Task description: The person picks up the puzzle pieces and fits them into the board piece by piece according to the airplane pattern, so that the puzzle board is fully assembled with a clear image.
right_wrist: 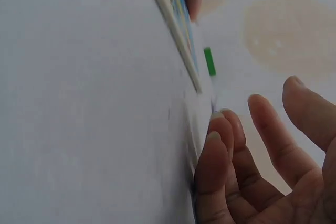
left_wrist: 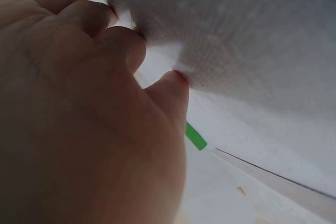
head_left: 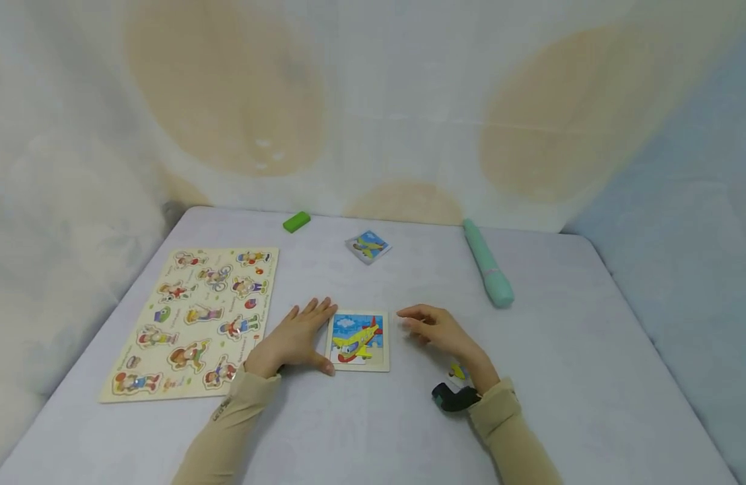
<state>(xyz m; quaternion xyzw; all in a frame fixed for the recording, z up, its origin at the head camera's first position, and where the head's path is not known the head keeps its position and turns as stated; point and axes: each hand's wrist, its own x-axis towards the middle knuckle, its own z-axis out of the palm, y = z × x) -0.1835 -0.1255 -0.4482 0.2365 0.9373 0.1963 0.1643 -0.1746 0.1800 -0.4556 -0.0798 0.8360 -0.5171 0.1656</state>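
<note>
A small square jigsaw puzzle [head_left: 356,342] with a yellow airplane on a blue sky lies in a pale frame at the middle of the table. My left hand [head_left: 297,340] is spread beside its left edge, forefinger and thumb at the frame. In the left wrist view, the fingertips of that hand [left_wrist: 100,87] rest on the tabletop. To the right of the puzzle, my right hand [head_left: 438,330] has loosely bent fingers and holds nothing. The right wrist view shows its thumb apart from the fingers [right_wrist: 214,166]. A loose puzzle piece [head_left: 458,370] with yellow on it lies partly hidden by my right wrist.
A large board [head_left: 191,316] with cartoon figures lies at the left. Towards the back are a green block [head_left: 297,221] and a small airplane picture [head_left: 368,246]. A folded mint-green umbrella-like roll [head_left: 488,266] lies at the back right. Cloth walls surround the table [head_left: 567,377].
</note>
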